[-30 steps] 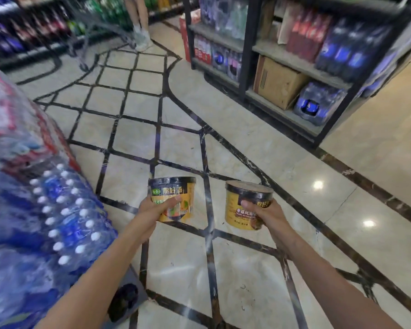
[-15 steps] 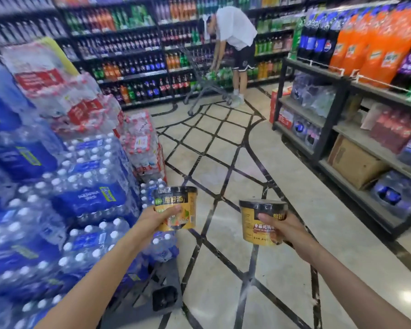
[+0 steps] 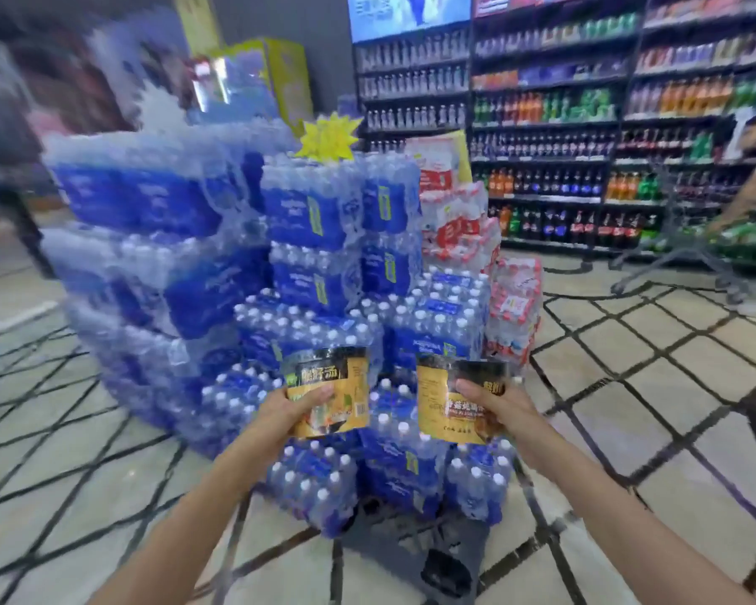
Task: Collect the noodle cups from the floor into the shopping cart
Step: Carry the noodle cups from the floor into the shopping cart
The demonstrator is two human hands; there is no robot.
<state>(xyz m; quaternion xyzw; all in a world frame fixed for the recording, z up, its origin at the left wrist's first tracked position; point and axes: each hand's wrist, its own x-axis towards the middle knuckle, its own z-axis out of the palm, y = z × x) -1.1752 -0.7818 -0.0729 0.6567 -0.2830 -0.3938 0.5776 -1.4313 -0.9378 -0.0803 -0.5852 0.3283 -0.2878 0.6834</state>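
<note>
While L hand (image 3: 287,414) & R hand (image 3: 500,408) hold cups, water stack (image 3: 245,264) ahead

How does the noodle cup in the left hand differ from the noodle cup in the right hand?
The yellow-and-black noodle cup in the left hand shows large pale characters on its black band; the yellow-and-black noodle cup in the right hand shows small print on its yellow side. The left hand holds its cup slightly higher than the right hand does. Both are upright, round and of similar size.

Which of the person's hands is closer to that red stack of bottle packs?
The right hand, holding its noodle cup, sits just below and left of the red-labelled packs. The left hand, with its own cup, is farther left.
</note>
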